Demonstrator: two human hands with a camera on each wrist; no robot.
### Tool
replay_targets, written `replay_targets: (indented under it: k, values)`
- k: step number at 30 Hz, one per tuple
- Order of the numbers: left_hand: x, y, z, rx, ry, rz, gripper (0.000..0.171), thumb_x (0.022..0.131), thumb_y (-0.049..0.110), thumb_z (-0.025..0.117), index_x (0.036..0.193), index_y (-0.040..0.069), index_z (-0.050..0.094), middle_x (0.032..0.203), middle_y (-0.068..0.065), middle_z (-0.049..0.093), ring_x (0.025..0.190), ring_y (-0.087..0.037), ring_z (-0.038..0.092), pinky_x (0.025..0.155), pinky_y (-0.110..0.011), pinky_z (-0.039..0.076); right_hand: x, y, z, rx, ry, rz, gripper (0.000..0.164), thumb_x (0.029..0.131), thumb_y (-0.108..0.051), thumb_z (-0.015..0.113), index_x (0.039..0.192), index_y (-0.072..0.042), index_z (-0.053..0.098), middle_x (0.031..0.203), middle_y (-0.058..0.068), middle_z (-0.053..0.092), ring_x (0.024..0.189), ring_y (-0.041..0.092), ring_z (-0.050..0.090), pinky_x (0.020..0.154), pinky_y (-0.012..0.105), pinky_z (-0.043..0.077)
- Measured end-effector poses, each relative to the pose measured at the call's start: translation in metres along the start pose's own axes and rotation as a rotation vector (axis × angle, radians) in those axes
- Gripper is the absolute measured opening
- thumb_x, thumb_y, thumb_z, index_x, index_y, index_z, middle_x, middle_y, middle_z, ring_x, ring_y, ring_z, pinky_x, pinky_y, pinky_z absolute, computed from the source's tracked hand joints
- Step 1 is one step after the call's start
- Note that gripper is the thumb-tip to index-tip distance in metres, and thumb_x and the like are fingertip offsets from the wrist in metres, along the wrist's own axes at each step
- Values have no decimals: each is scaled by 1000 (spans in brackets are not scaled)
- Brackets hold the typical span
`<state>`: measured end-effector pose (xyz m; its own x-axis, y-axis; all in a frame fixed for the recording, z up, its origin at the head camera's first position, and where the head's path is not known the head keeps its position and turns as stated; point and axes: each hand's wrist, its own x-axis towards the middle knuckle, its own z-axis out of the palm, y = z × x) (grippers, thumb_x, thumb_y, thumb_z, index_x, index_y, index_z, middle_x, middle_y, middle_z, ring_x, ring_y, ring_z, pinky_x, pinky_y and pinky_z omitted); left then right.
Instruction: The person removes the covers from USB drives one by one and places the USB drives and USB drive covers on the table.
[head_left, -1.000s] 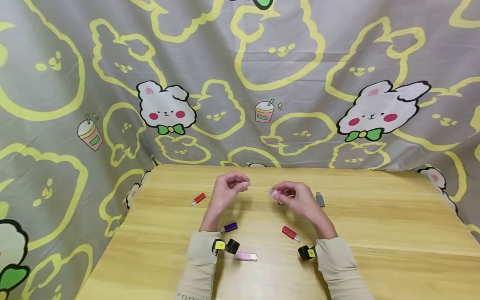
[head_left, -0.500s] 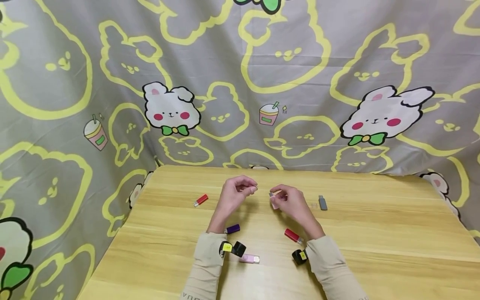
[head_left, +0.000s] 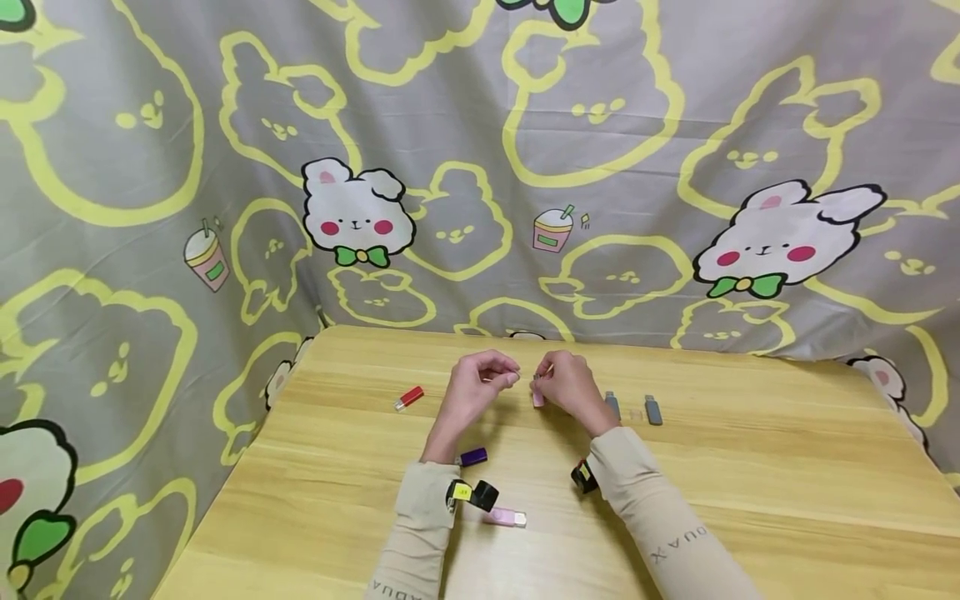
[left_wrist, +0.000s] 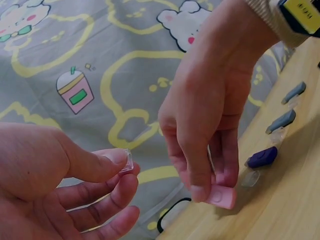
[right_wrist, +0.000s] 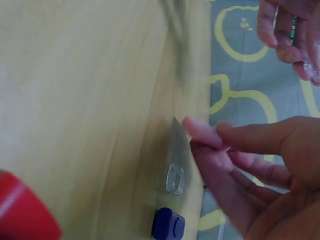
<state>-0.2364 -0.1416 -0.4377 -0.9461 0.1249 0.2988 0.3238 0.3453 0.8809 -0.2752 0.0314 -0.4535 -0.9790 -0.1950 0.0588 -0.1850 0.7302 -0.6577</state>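
Between the thumb and forefinger of my left hand (head_left: 480, 385) is a small clear cap (left_wrist: 129, 161). My right hand (head_left: 566, 385) pinches a pink USB stick (left_wrist: 221, 196) low over the back of the table, just right of the left hand. Whether the stick touches the wood, I cannot tell. Beyond it, in the left wrist view, a dark purple USB stick (left_wrist: 262, 157) lies beside a loose clear cap (left_wrist: 251, 179). Two grey USB sticks, one nearer (head_left: 612, 405) and one farther right (head_left: 654, 410), lie past the right hand with clear caps by them.
On the wooden table (head_left: 750, 467), a red USB stick (head_left: 410, 397) lies left of the hands. Another purple stick (head_left: 473, 457) and a pink stick (head_left: 507, 517) lie by the left forearm. Another red stick (right_wrist: 25, 210) is mostly hidden under the right wrist camera. A patterned curtain (head_left: 450, 125) hangs behind.
My right hand has turned fingers-down and moved slightly left, lowering the pink stick toward the table. The left hand keeps its clear cap. The head view has shifted slightly.
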Motion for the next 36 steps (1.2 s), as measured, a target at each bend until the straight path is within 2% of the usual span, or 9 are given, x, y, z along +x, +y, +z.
replay_targets:
  k: [5,10,18,22,27,33,36]
  values:
    - [0,-1,-1,32,-2,-6,6,86,-3,71,92,-4,72,83,-13,72,73,-23,66,66,-30,53,6,-1,3,-117,14,13,19,74,-16,81,63,-11,66,54,-3,63,52,16,54,48,31,41]
    - [0,-3,0,36,-14,-32,6,87,-1,71,92,-2,73,83,-12,72,74,-23,66,66,-30,52,6,2,5,-145,-29,37,23,76,-16,78,57,-11,65,48,-4,60,46,15,51,44,27,35]
    - [0,-8,2,64,-47,-77,5,87,0,71,92,-1,72,83,-12,72,74,-24,65,66,-30,53,8,7,6,-207,-15,44,29,79,-25,77,55,-15,65,50,-4,60,51,17,54,58,40,46]
    - [-1,-13,2,89,-76,-110,5,87,0,71,92,-1,72,84,-12,72,76,-27,67,68,-32,55,7,8,6,-191,-9,43,27,82,-26,76,60,-13,68,55,-3,63,54,18,55,56,38,46]
    - [-4,-17,4,118,-103,-146,9,88,-1,69,96,-3,73,91,-11,74,82,-30,67,74,-37,55,-4,7,-5,-104,9,36,23,88,-28,71,77,-8,69,61,2,62,50,17,54,49,32,42]
    - [-5,-23,11,194,-143,-204,10,88,0,69,96,0,75,91,-7,74,79,-22,65,71,-34,54,-26,14,-33,-74,25,-4,24,91,-29,69,91,-5,72,77,6,68,62,19,57,58,35,47]
    - [-2,-25,16,248,-181,-192,9,89,2,69,94,2,76,89,-7,73,79,-20,64,70,-33,54,-37,18,-48,-70,25,-12,22,92,-27,69,95,-6,73,85,8,70,71,22,59,64,39,50]
